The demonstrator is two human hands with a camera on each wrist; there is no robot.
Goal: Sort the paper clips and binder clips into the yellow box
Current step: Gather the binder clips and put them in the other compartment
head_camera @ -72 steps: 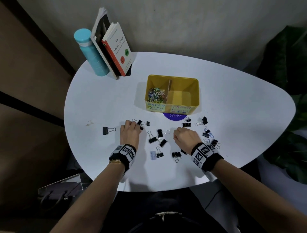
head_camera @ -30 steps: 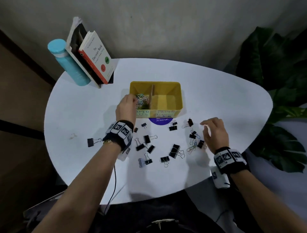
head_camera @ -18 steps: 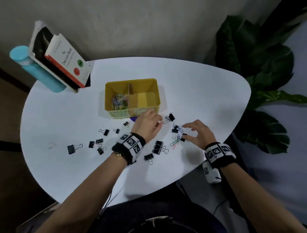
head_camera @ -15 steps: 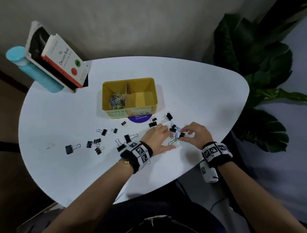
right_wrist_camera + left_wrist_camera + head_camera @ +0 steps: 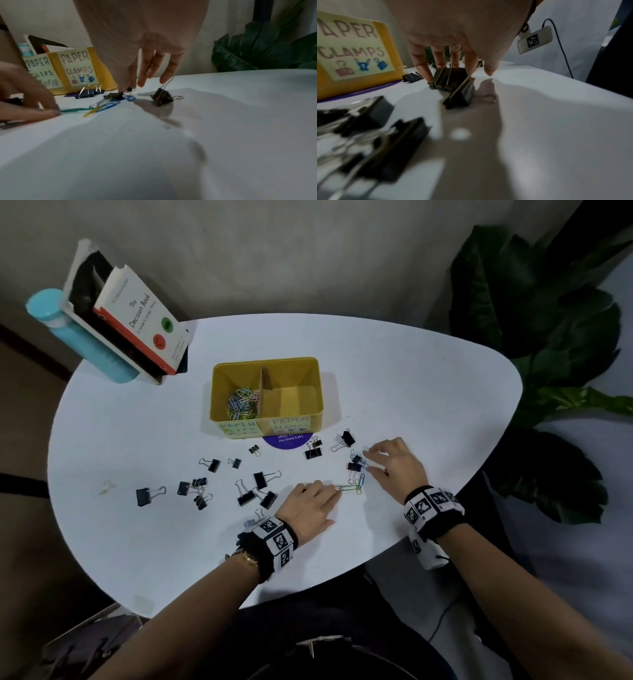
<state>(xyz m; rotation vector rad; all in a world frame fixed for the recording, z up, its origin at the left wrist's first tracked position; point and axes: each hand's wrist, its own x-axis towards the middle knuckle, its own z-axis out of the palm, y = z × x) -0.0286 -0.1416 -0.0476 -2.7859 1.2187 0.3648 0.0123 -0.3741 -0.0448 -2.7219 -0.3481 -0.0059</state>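
The yellow box (image 5: 318, 392) stands mid-table, divided in two. Coloured paper clips (image 5: 242, 405) fill its left compartment; the right compartment is bare. Black binder clips (image 5: 260, 479) lie scattered in front of it. My left hand (image 5: 329, 491) lies flat with straight fingers, and a fingertip (image 5: 51, 112) presses the end of a green paper clip (image 5: 73, 110). Two binder clips (image 5: 453, 83) sit under its fingers. My right hand (image 5: 370, 460) hovers with spread fingers; one fingertip (image 5: 123, 86) touches a small binder clip (image 5: 114, 95) beside blue paper clips (image 5: 109, 104).
A blue bottle (image 5: 78, 337) and leaning books (image 5: 137, 320) stand at the back left. A purple sticker (image 5: 287, 440) lies under the box front. A large plant (image 5: 548, 337) is off the right edge. The table edge (image 5: 376, 556) runs close below my wrists.
My left hand came back from the box to the paper clips by my right hand. Since half a second ago the hands have drawn apart; the left now presses the green clip.
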